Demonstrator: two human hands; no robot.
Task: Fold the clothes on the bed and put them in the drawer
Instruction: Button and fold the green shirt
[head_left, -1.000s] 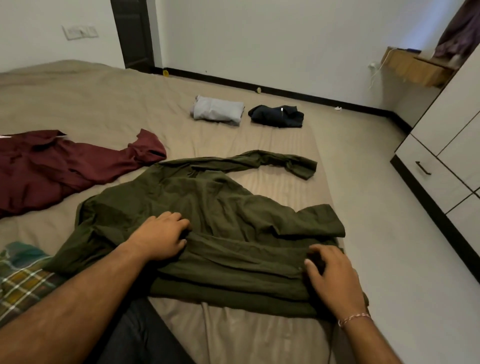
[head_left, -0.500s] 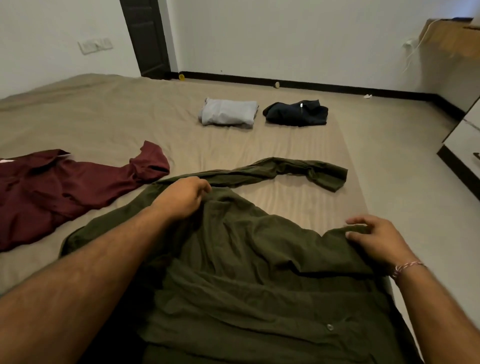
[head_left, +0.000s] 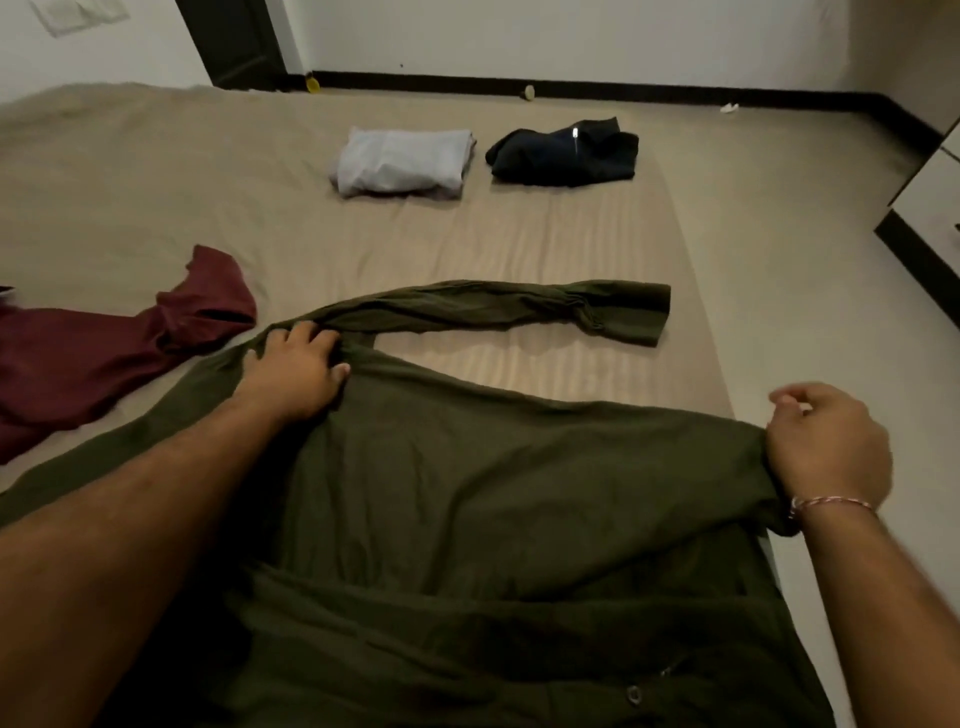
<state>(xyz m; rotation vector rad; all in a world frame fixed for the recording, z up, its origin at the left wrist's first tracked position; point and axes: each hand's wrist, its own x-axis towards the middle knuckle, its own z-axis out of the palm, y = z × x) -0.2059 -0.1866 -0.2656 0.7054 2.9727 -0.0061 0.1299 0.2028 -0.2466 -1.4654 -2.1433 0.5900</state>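
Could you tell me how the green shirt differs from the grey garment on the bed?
The green shirt is spread out with a sleeve stretched aside; the grey garment is folded compact. Both hands, left and right, are on the green shirt; the grey garment lies untouched farther away. Both rest on the bed.

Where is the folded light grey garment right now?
In the head view the folded light grey garment lies on the far part of the tan bed sheet, just left of the folded dark navy garment.

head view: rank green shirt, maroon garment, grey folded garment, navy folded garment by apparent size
1. green shirt, though nearest the camera
2. maroon garment, partly cut off at the frame edge
3-4. grey folded garment and navy folded garment: look alike, no ranking
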